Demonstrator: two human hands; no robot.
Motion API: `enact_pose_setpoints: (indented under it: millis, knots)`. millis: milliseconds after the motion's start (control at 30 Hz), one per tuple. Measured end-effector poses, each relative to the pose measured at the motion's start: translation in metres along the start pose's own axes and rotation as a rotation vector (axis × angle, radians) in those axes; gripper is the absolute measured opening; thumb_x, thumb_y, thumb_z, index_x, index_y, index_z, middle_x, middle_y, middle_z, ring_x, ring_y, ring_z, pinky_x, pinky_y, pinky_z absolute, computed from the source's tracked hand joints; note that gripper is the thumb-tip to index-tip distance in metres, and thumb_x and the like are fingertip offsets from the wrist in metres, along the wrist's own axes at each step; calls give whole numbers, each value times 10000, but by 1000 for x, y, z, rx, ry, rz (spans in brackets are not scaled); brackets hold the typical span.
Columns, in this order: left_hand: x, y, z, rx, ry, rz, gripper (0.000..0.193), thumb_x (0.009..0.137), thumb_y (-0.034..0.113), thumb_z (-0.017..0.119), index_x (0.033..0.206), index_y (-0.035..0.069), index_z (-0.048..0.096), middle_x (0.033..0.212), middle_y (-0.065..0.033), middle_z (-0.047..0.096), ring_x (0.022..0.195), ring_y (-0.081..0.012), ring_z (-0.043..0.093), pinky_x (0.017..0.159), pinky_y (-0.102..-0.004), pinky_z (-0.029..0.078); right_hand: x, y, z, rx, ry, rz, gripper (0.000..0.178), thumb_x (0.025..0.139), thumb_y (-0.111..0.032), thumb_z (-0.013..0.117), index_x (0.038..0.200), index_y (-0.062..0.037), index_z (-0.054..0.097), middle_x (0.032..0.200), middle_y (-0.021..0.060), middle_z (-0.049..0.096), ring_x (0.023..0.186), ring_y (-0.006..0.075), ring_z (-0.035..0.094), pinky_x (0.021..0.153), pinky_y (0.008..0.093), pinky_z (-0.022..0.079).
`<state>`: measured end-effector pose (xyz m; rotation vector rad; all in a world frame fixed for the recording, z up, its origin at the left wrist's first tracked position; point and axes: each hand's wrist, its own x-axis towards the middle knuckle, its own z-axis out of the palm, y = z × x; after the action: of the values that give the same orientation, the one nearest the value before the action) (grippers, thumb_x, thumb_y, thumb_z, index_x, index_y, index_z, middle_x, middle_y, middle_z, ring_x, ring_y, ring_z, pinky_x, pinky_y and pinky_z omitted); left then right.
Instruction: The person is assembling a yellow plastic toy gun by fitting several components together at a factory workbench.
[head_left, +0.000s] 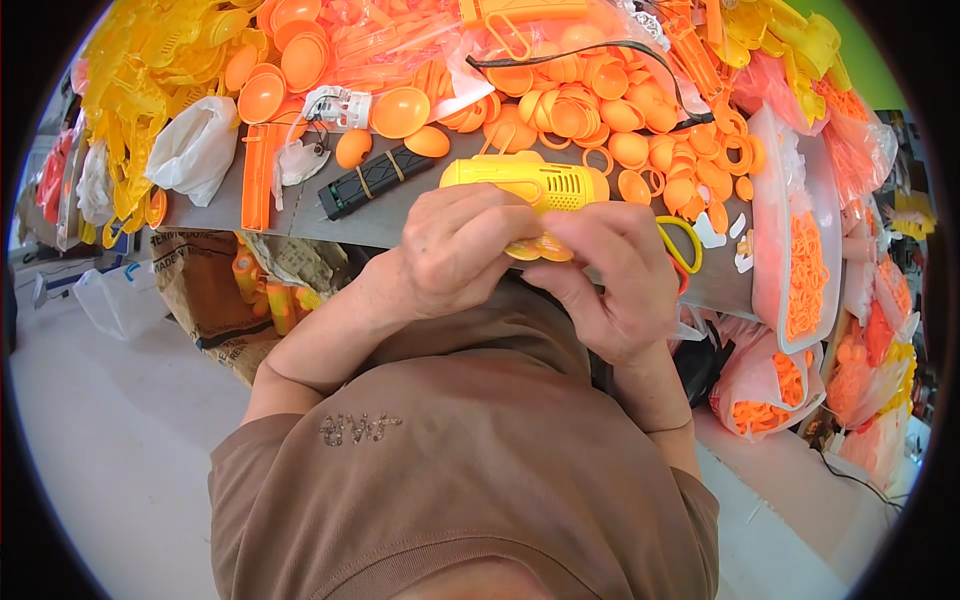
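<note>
My left hand [465,235] and my right hand [615,270] come together at the near edge of the table, both with curled fingers. Between their fingertips is a small glossy orange-yellow plastic piece [540,247]; its exact kind is hard to make out, as fingers cover part of it. Just beyond the knuckles lies a yellow plastic housing [530,180] with slots and small holes at its right end. A black bar with rubber bands [375,182] rests to the left of it. Beside my right hand is a yellow-and-red looped handle [682,245], perhaps of scissors.
Orange plastic cups and rings [570,112] heap across the table [385,222]. Yellow parts [150,70] pile at far left, near a white bag [195,150]. A clear bin [805,250] of orange pieces stands right. Below left is a brown paper sack [215,310].
</note>
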<state>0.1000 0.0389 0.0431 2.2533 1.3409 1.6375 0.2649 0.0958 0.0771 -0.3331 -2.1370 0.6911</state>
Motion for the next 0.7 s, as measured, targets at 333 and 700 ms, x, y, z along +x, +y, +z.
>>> enact_pose_setpoints:
  millis: [333,700]
  knots:
    - [-1,-1,6,-52,67,-103,339,666,-79,588,1000,-31,554,848,-153,585,746,-285,596,666,-336,498,-9,9,1,-153,-57,-280,333,666,97,650,959,-55,602,939,102,522,709,224,560,550,295,467]
    - [-6,31,-5,-1577,150,-1075,419,979,228,417,1280,-64,413,1222,-127,500,1153,-190,479,986,-336,392,-11,26,21,-231,25,-447,281,672,58,680,929,-22,602,989,102,527,783,234,569,683,356,492]
